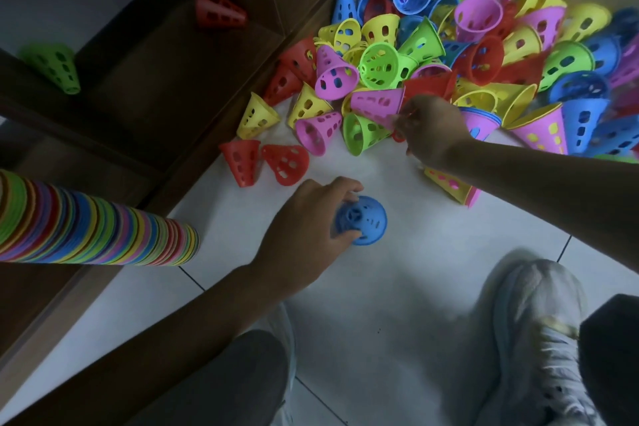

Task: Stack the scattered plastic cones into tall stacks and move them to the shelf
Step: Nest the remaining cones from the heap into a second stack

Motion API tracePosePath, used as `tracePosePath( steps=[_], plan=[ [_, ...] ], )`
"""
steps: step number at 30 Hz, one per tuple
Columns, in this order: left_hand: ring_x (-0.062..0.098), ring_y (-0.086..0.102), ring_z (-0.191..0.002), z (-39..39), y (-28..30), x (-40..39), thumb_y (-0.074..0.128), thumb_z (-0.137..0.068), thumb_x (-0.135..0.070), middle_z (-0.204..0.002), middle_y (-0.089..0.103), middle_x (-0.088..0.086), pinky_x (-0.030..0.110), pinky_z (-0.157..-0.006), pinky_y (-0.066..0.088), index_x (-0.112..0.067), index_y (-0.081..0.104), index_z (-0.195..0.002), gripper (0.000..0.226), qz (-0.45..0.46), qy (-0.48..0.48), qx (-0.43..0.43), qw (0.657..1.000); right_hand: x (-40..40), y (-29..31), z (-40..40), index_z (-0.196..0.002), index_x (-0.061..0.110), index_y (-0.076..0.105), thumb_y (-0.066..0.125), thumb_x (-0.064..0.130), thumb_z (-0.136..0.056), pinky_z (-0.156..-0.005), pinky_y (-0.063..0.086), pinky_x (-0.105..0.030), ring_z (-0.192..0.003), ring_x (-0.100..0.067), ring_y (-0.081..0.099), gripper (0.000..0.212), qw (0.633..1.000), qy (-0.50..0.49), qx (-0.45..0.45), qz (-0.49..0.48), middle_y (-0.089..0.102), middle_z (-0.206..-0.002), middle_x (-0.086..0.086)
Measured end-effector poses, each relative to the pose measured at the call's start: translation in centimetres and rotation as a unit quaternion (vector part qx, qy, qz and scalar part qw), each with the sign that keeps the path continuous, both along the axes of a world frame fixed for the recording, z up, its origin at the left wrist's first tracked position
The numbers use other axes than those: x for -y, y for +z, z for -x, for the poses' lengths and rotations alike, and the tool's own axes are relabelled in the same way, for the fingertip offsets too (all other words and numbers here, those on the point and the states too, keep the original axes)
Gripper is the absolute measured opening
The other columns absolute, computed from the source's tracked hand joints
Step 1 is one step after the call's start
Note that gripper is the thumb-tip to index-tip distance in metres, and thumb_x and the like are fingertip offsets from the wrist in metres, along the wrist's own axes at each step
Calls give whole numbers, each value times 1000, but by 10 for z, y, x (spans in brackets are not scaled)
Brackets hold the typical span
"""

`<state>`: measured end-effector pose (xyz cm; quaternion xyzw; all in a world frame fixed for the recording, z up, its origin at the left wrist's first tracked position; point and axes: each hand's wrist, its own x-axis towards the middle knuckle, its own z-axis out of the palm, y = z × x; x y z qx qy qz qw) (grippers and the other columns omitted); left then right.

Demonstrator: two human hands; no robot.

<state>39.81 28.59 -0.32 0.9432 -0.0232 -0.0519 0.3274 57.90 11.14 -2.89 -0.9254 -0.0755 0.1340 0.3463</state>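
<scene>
White tiled floor (397,287) underfoot. Nearest, left hand (307,225) gripping upright blue cone (363,221), tip up. Farther, at one o'clock, right hand (428,130) pinching rim of pink cone (378,105), axis lying sideways. Beyond, scattered pile (484,45); shelf (145,79) at ten o'clock.

A white tiled floor (397,287) carries a heap of perforated plastic cones (466,55), a lone blue cone (366,221) and two red cones (266,161); the dark wooden shelf (145,86) holds a red cone (218,7) and a green cone (55,66)
</scene>
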Motion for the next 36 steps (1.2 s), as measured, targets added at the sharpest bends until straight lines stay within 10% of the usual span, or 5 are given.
tracePosePath(
  steps=[14, 26, 36],
  plan=[
    [9, 52, -97, -1, -28, -67, 75, -87, -30, -121, 52, -12, 29, -86, 50, -26, 56, -127, 45, -26, 87, 4, 996, -4, 36, 79, -93, 8, 63, 51, 15, -104, -56, 49, -25, -52, -13, 57, 18, 915, -61, -205, -342, 68, -76, 4],
    [35, 38, -138, -50, -48, -104, 75, -86, -41, -148, 35, 13, 50, -106, 45, -31, 25, -157, 87, -132, 50, -39, 989, 12, 14, 117, -87, 10, 67, 49, 18, -104, -67, 51, -33, -64, -17, 61, 27, 934, -25, -297, -198, 74, -82, -5],
    [28, 51, -123, -52, -45, -101, 64, -97, -36, -136, 44, 9, 37, -96, 48, -33, 37, -144, 54, -19, 36, -126, 991, 12, -11, 114, -85, 14, 67, 53, 24, -103, -54, 42, -18, -61, -12, 63, 24, 970, 32, -241, -28, 71, -78, 0]
  ],
)
